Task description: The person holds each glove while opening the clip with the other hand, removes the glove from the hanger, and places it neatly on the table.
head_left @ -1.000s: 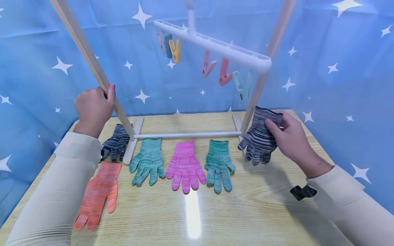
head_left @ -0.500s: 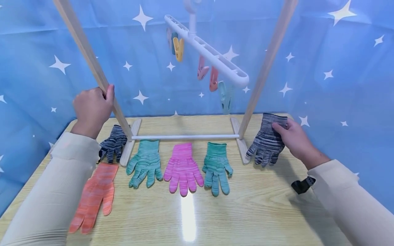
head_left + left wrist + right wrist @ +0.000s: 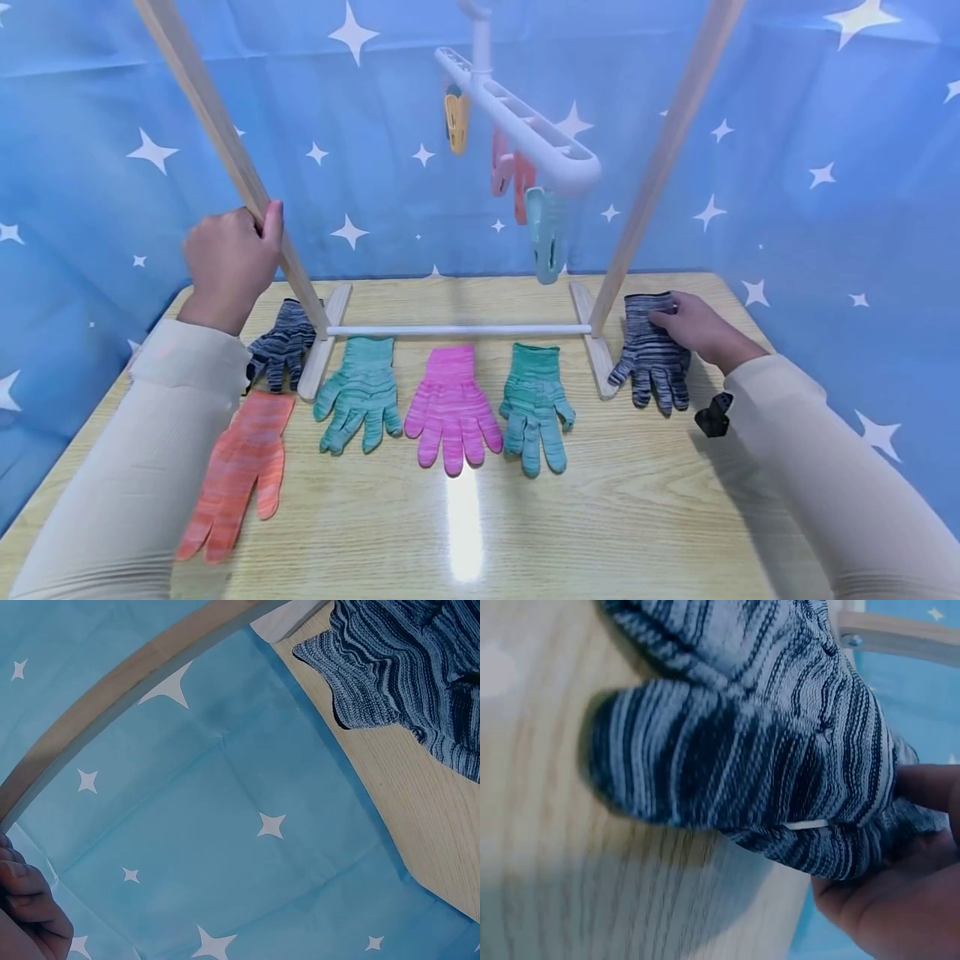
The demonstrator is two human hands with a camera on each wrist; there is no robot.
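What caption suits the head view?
Left hand grips the rack post; right hand holds a grey striped glove.

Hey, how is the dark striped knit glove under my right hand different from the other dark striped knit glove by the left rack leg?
The right dark striped glove lies outside the rack's right wooden foot, with the right hand holding its cuff. The left dark striped glove lies beside the left wooden leg, untouched; the left hand grips that leg instead. Both are grey-and-navy striped knit, fingers pointing toward the person.

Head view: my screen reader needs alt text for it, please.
A right hand lays a grey striped glove on a wooden table while the left hand grips a wooden rack post. Five more gloves lie alongside.
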